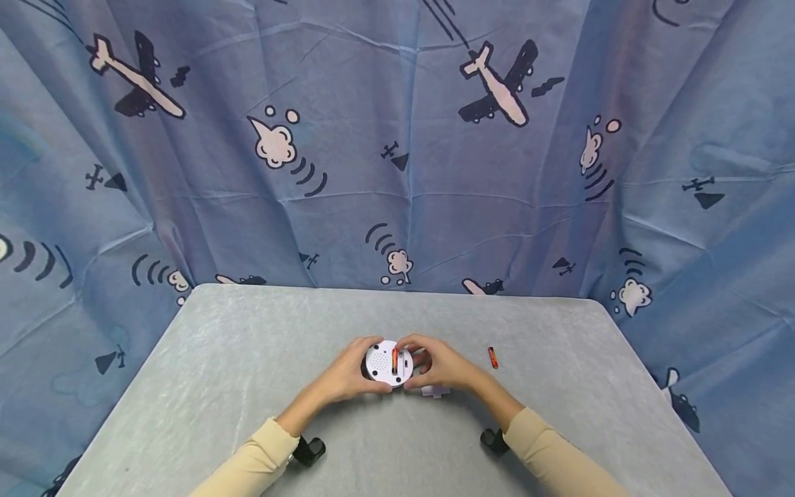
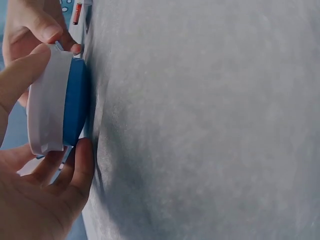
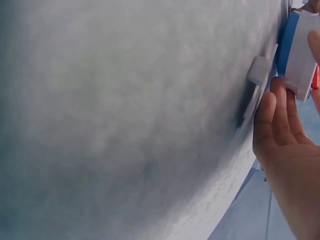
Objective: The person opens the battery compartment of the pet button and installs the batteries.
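Note:
A round device (image 1: 381, 362), white with a blue underside, is held face-up just above the table between both hands. Its upper face shows speaker holes, small dark feet and a battery slot. My left hand (image 1: 345, 371) grips its left side, with the thumb at the near rim and fingers at the far rim. Thumb and fingers of my right hand (image 1: 439, 364) are curled about the right rim. The right index fingertip touches the end of a red battery (image 1: 394, 362) lying in the slot. In the right wrist view, the fingers (image 3: 282, 115) touch the device's edge.
A second red battery (image 1: 493, 357) lies on the table to the right. A small white cover (image 1: 436, 391) lies below my right hand. The grey table (image 1: 261, 331) ends at a blue curtain (image 1: 348, 159) printed with planes.

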Available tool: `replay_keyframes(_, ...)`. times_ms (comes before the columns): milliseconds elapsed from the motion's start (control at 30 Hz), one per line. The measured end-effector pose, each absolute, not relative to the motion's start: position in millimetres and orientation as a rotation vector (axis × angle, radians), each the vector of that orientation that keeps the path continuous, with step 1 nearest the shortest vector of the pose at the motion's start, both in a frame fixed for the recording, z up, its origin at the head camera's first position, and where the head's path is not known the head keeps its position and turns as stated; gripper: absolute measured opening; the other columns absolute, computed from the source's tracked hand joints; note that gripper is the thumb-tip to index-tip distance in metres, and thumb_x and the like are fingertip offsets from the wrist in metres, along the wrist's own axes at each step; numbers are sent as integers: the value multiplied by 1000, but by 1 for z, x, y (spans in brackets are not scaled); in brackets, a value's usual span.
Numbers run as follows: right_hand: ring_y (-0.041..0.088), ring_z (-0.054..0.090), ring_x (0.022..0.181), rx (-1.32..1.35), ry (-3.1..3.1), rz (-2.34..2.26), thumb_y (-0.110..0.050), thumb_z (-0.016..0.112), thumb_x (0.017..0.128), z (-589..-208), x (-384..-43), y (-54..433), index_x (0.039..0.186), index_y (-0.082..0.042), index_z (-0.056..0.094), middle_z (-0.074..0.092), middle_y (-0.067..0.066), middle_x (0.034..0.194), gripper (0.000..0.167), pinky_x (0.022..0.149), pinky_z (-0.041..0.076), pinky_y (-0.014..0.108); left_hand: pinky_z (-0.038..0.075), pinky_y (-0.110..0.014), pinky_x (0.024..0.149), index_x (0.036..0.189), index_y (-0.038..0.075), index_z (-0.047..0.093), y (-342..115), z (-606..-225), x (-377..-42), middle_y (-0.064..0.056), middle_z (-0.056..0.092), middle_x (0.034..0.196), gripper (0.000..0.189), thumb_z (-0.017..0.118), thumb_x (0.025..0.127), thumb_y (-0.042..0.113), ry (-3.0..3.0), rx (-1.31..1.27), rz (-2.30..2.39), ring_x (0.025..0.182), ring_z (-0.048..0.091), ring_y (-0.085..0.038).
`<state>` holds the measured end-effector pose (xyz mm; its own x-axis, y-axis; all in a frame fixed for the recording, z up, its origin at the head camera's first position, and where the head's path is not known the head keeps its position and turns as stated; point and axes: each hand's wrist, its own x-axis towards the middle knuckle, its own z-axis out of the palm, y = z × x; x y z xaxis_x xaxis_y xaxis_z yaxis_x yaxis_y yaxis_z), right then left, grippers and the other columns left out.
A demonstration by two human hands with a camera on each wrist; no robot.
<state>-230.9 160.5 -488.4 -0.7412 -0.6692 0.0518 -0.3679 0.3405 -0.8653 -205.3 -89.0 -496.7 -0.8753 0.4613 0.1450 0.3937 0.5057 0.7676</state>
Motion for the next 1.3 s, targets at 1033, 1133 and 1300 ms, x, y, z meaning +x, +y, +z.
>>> replay_keyframes(1033,33,68,95,-968,2200,-1445,-1,84,83,-493,-227,167,132,2,64,58,18,126,53,78,57,39,47,-44,92,131,-4,58,-85,-492,-212,-12,63,122,84,99,64,27,2694,732,1319,107,58,-26)
replay_keyframes(1133,37,67,99,-941,2156,-1471,-2,83,84,-491,-230,173,135,2,60,60,19,129,57,79,57,40,46,-44,92,131,-2,58,-84,-493,-211,-10,62,121,83,99,63,25,2698,731,1311,107,58,-25)
replay_keyframes(1300,40,65,103,-847,2184,-1512,-4,82,85,-486,-233,189,141,2,55,60,24,129,62,83,56,41,46,-46,95,130,-2,58,-85,-496,-211,-11,62,122,83,99,63,24,2718,728,1326,110,58,-27)
